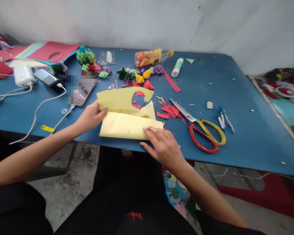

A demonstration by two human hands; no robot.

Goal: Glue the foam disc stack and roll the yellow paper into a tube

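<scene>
A sheet of yellow paper (127, 125) lies folded near the table's front edge, its upper layer standing partly up. A rounded piece is cut out of its upper right part. My left hand (91, 116) pinches the paper's left edge between thumb and fingers. On the lower right corner rest the outstretched fingers of my right hand (165, 143); its thumb is apart from them, just below the paper's edge. To the right lie large scissors (196, 125) with one red and one yellow handle, blades slightly apart. Red paper scraps (170, 111) are scattered between paper and scissors.
Along the back are folded paper flowers (85, 57), an orange drink bottle (153, 57) and a glue stick (177, 67). Phones, a white charger (24, 75) and cables occupy the left. A pair of compasses (224, 119) and an eraser (209, 105) lie right.
</scene>
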